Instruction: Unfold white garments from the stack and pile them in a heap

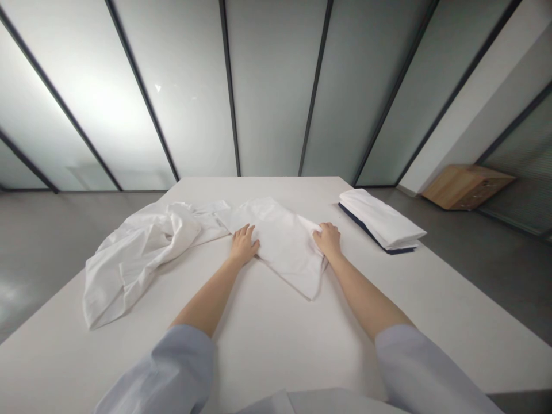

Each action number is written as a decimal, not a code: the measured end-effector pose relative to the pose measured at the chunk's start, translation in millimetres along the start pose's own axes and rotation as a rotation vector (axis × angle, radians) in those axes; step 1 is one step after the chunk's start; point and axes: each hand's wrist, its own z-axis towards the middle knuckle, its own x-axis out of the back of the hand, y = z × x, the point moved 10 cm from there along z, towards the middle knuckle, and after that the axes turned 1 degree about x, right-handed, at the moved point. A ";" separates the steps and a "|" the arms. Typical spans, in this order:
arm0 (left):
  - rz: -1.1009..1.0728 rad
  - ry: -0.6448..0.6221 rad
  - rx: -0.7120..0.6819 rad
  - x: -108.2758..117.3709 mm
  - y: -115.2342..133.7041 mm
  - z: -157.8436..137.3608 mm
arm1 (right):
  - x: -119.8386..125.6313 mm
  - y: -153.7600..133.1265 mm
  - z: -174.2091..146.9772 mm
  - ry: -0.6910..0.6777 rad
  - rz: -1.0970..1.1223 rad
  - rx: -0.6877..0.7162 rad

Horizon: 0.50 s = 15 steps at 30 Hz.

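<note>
1. A white cloth (282, 238) lies at the center of the frame, spread over a pale table (276, 351). One corner points down toward the lower middle, and soft creases run across its surface.
2. The left hand (244, 246), just left of center, rests palm down at the cloth's left edge. Its fingers reach forward and its thumb stands apart from them, toward the cloth.
3. The right hand (329, 240), right of center, has its fingers curled and closed on the cloth's right edge, where the fabric bunches up near the thumb.
4. At the left of the frame sits a crumpled white fabric (138, 253), heaped and twisted, with a pointed end trailing toward the lower left. It meets the central cloth near the middle; whether the two are one piece cannot be told.
5. Right of center, well apart from the hands, a folded white bundle (379, 217) lies on top of a dark navy fabric (400, 251), whose edge shows beneath it.
6. Light sleeves (183, 356) cover the upper arms at the lower left and lower right; both forearms are bare.
7. Frosted panels (271, 86) with dark frames fill the top of the frame, and a wooden cabinet (463, 187) stands on the gray floor (466, 241) at the right.
</note>
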 end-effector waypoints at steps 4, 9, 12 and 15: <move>-0.030 0.015 -0.061 3.5 11.9 -1.1 | 8.2 -45.9 -12.8 0.026 0.275 0.243; -0.060 0.051 -0.172 11.2 30.7 -3.2 | -5.6 -126.6 -61.8 -0.299 0.516 0.584; -0.031 0.030 -0.277 10.3 41.5 -5.3 | -22.3 -157.4 -95.8 -0.651 0.629 0.659; -0.005 -0.128 -0.413 -5.2 51.8 -10.3 | -20.5 -165.2 -102.8 -0.813 0.803 0.653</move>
